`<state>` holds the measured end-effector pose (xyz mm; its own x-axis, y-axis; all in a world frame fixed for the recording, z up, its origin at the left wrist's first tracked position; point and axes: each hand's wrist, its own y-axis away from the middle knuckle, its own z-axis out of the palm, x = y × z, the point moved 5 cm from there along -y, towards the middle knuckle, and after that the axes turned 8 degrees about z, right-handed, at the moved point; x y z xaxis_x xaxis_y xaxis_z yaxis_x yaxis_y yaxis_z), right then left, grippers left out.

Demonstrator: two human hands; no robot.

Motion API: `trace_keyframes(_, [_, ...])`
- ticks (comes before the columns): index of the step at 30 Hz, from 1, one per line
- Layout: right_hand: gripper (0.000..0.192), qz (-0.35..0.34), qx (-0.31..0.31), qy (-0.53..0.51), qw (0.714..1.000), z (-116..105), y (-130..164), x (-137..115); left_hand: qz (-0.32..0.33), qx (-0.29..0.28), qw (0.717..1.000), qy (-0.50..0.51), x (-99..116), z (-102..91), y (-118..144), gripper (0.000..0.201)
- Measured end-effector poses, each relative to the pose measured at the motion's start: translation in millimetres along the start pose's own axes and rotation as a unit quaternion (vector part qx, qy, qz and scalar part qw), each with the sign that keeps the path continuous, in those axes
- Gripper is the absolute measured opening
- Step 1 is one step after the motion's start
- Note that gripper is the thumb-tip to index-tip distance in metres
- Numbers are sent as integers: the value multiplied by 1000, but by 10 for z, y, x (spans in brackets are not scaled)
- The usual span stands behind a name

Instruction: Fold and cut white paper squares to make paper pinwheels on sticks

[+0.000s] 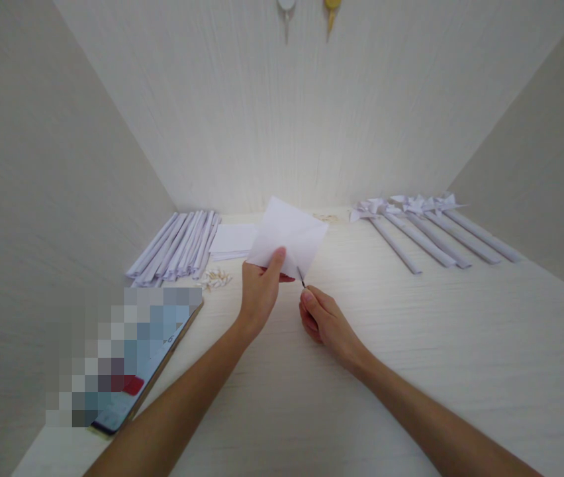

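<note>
Your left hand (pixel 258 295) pinches the white paper square (pixel 289 237) by its near edge, lifting it off the counter (pixel 411 371) so the tool can reach; your right hand (pixel 322 321), just beside it, is closed on thin scissors (pixel 301 277) touching that edge.

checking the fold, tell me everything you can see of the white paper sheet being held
The white paper sheet is thin, plain and roughly square, held up above the desk, tilted like a diamond, with faint creases. The left hand pinches its lower edge. The right hand holds a thin dark tool whose tip meets its bottom edge.
</note>
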<state>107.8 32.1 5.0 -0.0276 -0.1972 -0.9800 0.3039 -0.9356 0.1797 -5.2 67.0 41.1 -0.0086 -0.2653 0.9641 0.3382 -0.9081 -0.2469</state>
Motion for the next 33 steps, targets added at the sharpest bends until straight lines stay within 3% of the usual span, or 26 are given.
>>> trace_keyframes(9, [41,4,0,-3,1000,0,6,4,-2,6,1000,0,12,-1,4,37])
trace_keyframes(24, [42,8,-7,-48,999,2,7,5,-24,-44,999,16,-8,28,-18,35])
trace_keyframes(33, [42,18,-14,-80,997,8,6,-9,-31,-41,999,12,-11,32,-1,28])
